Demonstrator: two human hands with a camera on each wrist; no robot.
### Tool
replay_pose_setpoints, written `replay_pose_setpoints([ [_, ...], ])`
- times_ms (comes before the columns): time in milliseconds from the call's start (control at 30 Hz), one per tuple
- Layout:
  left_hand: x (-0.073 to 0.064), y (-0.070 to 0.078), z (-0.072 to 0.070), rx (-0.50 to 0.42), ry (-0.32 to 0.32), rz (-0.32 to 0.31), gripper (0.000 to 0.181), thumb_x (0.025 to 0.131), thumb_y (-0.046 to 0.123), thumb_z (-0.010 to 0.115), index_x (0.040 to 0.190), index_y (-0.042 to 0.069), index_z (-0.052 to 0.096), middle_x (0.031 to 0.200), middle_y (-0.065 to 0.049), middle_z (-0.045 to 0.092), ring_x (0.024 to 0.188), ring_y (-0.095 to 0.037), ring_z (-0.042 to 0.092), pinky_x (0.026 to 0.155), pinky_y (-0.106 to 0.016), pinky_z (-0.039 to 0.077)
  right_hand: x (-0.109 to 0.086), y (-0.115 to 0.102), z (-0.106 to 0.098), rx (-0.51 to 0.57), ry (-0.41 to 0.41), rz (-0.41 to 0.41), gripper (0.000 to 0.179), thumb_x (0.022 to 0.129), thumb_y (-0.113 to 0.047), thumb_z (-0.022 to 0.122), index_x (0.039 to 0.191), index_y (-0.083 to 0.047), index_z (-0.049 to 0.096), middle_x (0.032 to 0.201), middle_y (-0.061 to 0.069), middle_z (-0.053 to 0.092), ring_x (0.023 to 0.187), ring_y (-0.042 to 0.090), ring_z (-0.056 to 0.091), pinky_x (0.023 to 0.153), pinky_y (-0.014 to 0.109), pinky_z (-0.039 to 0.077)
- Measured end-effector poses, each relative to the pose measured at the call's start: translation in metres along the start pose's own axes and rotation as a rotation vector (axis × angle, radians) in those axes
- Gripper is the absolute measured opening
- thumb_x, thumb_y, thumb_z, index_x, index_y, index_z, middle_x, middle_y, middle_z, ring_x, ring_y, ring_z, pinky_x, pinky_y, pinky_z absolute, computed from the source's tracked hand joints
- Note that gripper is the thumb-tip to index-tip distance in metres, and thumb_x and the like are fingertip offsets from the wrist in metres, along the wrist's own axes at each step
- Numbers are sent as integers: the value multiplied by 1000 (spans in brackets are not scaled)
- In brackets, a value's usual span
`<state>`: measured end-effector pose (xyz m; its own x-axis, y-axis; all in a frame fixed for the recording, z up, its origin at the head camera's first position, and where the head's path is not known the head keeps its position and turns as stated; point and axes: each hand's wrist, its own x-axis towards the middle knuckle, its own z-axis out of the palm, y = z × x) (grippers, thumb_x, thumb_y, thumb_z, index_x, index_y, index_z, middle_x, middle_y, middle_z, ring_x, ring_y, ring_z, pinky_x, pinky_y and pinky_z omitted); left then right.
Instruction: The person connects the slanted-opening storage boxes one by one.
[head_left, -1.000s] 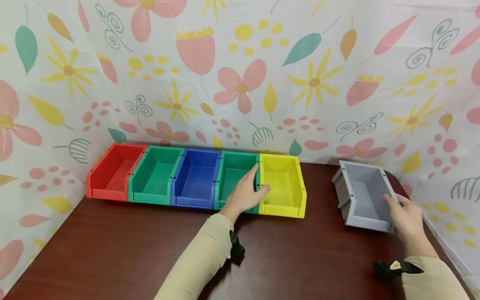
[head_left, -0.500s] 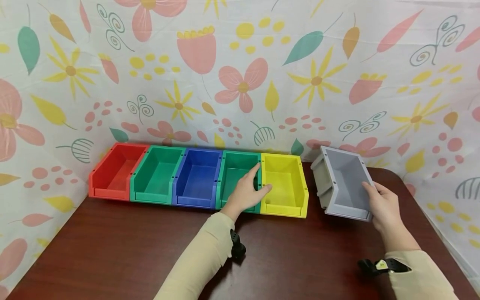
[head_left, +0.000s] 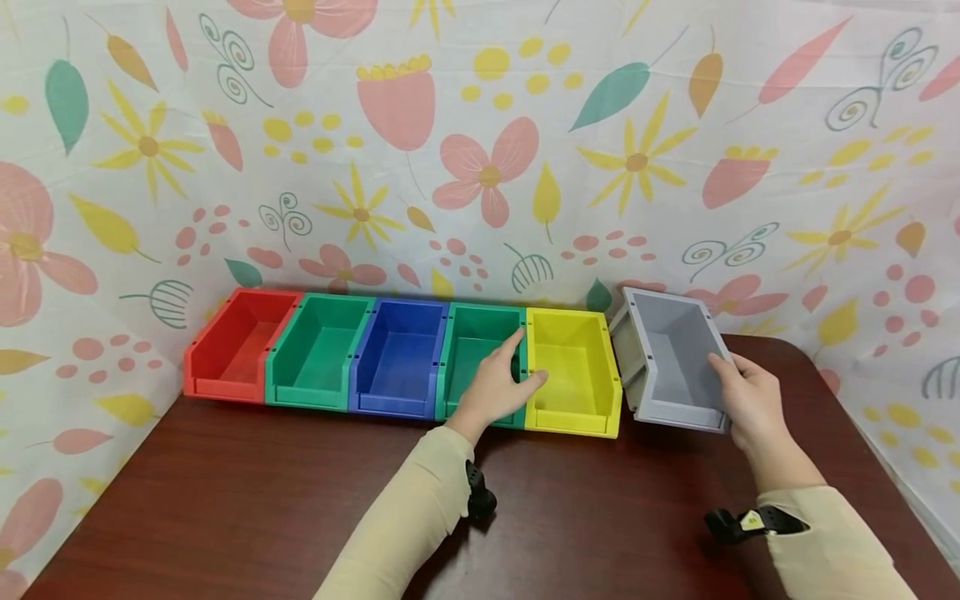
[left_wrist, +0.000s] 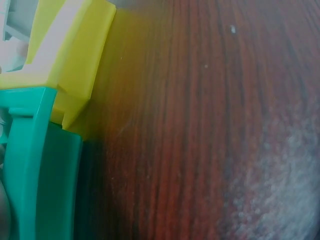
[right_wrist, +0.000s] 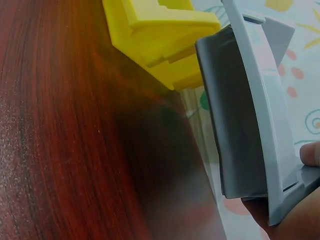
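Note:
A joined row of open-front storage bins stands along the back: red, green, blue, a second green one and yellow. My left hand grips the wall where the second green bin meets the yellow, its fingers on the green side and its thumb over the yellow. My right hand holds a grey bin by its right wall, thumb inside. The grey bin tilts, its left side close beside the yellow bin; in the right wrist view its underside faces the camera.
The bins stand on a dark reddish-brown wooden table with a rounded back right corner. Flower-patterned cloth hangs behind and at both sides. Black camera straps circle both sleeves.
My right hand has carried the grey bin leftward and slightly back, from the table's right side to right beside the yellow bin. My left hand has stayed in place.

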<state>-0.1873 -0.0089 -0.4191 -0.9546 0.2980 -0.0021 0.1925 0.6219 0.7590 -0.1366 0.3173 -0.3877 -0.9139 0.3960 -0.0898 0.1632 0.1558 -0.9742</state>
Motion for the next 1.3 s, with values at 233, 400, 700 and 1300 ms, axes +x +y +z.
replay_pose_setpoints([
  [233, 1, 0, 3, -5, 13, 0, 77, 87, 54, 55, 151, 38, 14, 155, -3, 29, 139, -30, 34, 101, -57, 39, -2, -3, 1, -112, -1, -7, 53, 94, -36, 52, 131, 2, 49, 75, -25, 56, 67, -5, 58, 58, 17, 50],
  [400, 0, 0, 3, 1, 8, 2, 77, 88, 53, 55, 151, 39, 13, 155, -2, 29, 139, -29, 33, 102, -56, 38, -3, -5, 2, -176, -5, -33, 61, 95, -36, 49, 136, 9, 44, 77, -26, 53, 69, -6, 56, 59, 17, 49],
  [700, -1, 0, 1, 4, 3, 6, 79, 87, 55, 54, 152, 35, 13, 155, -3, 29, 139, -28, 33, 103, -55, 38, -6, -12, 5, -446, -20, -125, 59, 98, -35, 40, 136, 10, 43, 115, 29, 57, 70, 1, 56, 57, 21, 48],
  [1300, 2, -1, 1, 20, 10, 15, 79, 88, 54, 54, 152, 37, 12, 155, -2, 28, 139, -27, 33, 103, -54, 39, 0, -40, 8, -807, -111, -348, 71, 98, -43, 38, 145, 8, 26, 135, 40, 38, 118, 57, 40, 91, 65, 35],
])
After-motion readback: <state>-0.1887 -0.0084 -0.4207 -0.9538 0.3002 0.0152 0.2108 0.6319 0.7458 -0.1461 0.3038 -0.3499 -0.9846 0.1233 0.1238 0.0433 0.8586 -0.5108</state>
